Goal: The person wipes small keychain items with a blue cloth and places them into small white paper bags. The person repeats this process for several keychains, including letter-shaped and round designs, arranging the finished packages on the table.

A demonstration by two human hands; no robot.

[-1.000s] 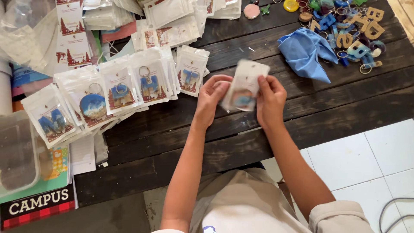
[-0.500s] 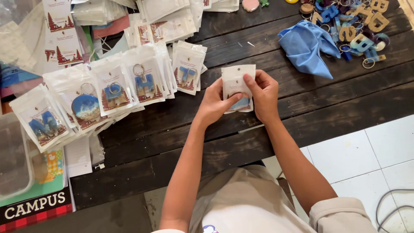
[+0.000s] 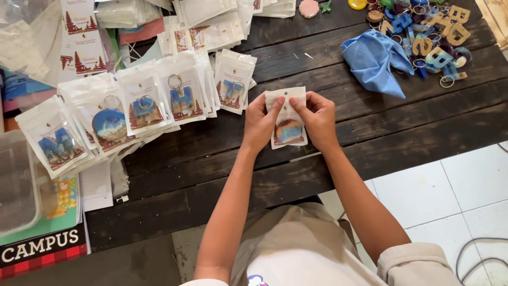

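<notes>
Both hands (image 3: 290, 119) pinch a packaged keychain (image 3: 289, 130).

- We've got a small clear packet (image 3: 287, 117) with a white backing card, round blue-and-orange keychain inside.
- It's flat on the dark table, upright, near the front edge.

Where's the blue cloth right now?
In the head view the blue cloth lies crumpled on the dark wooden table, upper right, just left of the pile of letter keychains and beyond the right hand.
</notes>
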